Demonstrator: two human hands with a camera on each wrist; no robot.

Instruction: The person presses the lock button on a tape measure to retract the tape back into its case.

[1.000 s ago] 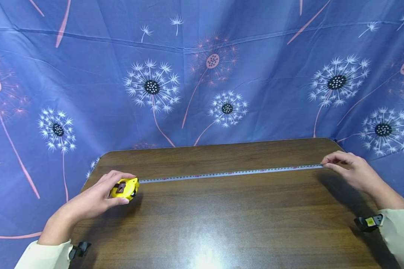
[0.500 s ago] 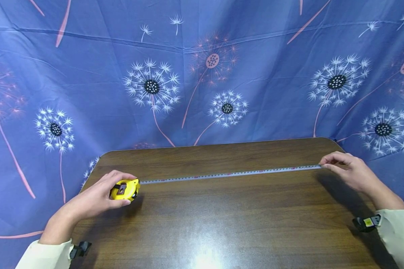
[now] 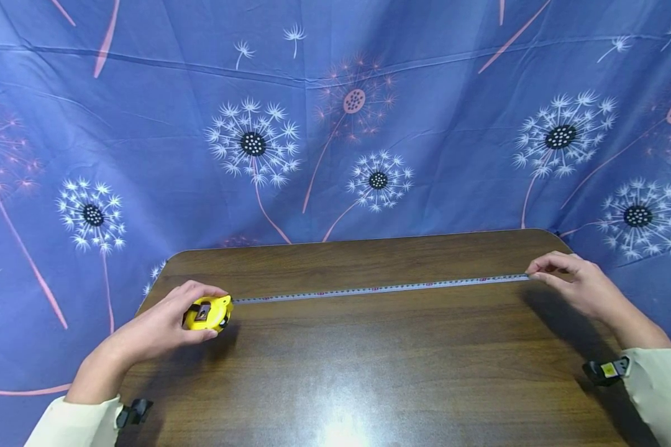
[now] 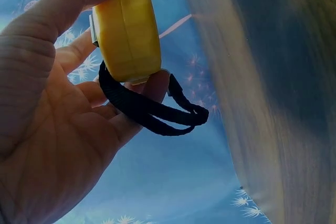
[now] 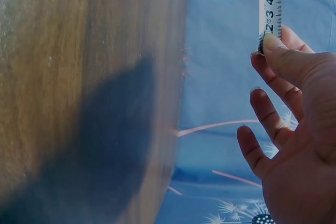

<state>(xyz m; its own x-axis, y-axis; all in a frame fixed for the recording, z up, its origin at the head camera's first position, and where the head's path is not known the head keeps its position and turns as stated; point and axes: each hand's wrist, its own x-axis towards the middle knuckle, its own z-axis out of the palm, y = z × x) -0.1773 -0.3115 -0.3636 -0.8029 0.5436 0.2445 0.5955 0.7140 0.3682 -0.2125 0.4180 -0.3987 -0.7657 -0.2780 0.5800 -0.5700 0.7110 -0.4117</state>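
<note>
My left hand (image 3: 164,320) grips the yellow case of a tape measure (image 3: 215,313) between thumb and fingers at the table's left side. In the left wrist view the case (image 4: 131,30) shows edge-on, with a black wrist strap (image 4: 152,109) looped below it. The pale blade (image 3: 369,290) stretches nearly straight from the case across to the right. At its far end my right hand (image 3: 584,288) pinches the tip between thumb and forefinger. The right wrist view shows the numbered blade end (image 5: 270,3) under the thumb, the other fingers spread loosely.
A brown wood-grain table (image 3: 335,347) with rounded back corners lies under both hands, which cast shadows on it. Behind it hangs a blue curtain (image 3: 453,155) with dandelion prints. Black wrist cameras sit at both cream sleeves (image 3: 662,385).
My right hand has drifted slightly left with the blade's end, and the blade's red marks have shifted toward the case, so less blade is out. The left hand barely moves.
</note>
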